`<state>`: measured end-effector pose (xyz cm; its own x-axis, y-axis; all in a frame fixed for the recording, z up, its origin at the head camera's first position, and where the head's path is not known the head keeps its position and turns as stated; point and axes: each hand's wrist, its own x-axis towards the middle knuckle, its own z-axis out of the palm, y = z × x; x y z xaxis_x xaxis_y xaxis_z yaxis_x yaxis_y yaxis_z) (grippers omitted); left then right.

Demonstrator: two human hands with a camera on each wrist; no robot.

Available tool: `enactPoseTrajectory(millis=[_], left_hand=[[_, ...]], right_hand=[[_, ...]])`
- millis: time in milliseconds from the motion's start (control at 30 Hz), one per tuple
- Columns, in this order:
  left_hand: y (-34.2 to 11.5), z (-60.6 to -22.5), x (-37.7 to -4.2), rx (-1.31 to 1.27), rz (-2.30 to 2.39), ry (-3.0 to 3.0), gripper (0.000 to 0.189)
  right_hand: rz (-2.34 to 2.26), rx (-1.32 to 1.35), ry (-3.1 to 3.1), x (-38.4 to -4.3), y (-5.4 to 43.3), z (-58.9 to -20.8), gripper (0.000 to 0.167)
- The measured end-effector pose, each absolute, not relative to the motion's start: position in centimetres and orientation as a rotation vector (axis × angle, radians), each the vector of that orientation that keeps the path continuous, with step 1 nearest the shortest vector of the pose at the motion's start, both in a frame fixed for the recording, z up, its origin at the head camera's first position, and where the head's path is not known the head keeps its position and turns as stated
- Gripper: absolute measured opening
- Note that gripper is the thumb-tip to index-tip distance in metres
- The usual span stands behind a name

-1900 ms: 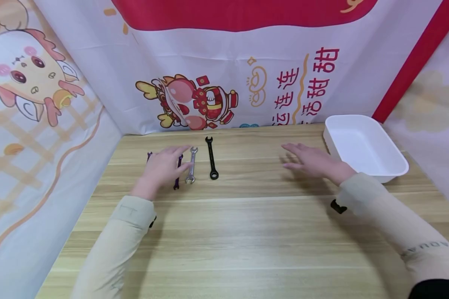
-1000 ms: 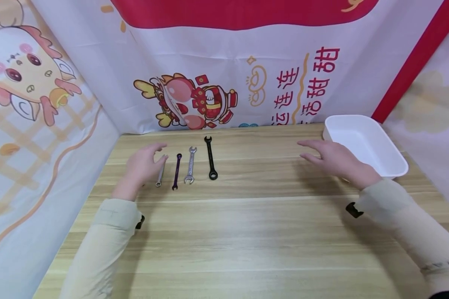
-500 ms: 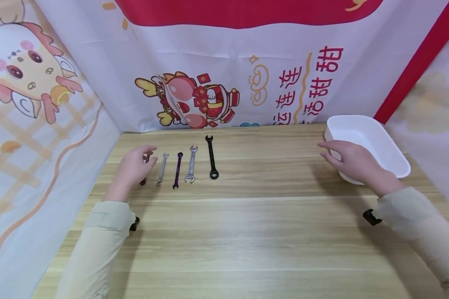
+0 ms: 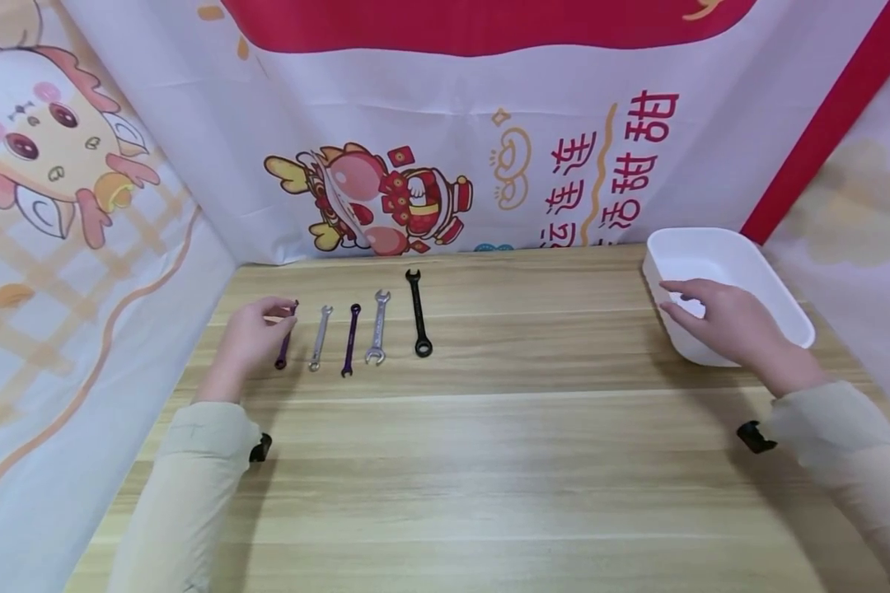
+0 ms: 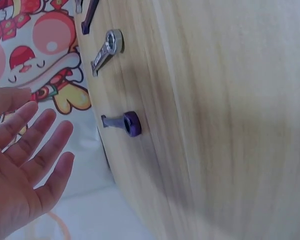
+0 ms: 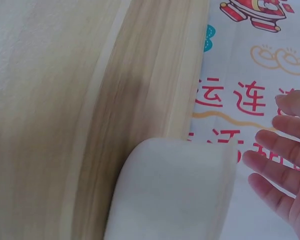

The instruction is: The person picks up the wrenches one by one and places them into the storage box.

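Toward two o'clock in the head view, red characters (image 4: 564, 196) reading 运连连 and 活甜甜 run upward on the white backdrop cloth (image 4: 475, 103). The right wrist view shows 运 and 连 again, between two and three o'clock.

A pale wood-grain tabletop (image 4: 445, 486) spreads beneath the grip, a soft sheen (image 4: 452, 420) on the side nearer the camera. Beyond the grip hangs a white cloth wall (image 4: 601, 74) (lightly creased) with a red band (image 4: 489, 25), a cartoon figure (image 4: 363, 181) and 2 columns of red characters. Outward to the grip's left is cartoon-printed cloth (image 4: 119, 412); outward to its right, cloth with a faded flower (image 4: 856, 206).
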<state>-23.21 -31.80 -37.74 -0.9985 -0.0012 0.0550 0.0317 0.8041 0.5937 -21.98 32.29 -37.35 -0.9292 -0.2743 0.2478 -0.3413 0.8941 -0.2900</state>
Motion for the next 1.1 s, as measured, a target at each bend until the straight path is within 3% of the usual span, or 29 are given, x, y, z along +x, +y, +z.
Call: enactPoseTrajectory(millis=[500, 800, 1100], left_hand=[[-33.1, -38.8, -23.7, 0.157, -0.994, -2.946, 0.044], [-32.8, -38.7, -23.7, 0.240, -1.076, -2.931, 0.045], [-32.3, -39.1, -23.8, 0.385, -1.134, -2.926, 0.045]], right_hand=[[0.550, 0.354, -3.020, -21.9, 34.4, -38.2, 0.058], [0.541, 0.405, -3.033, -21.8, 34.4, -38.5, 0.047], [0.571, 0.351, -3.125, -21.5, 34.3, -38.3, 0.048]])
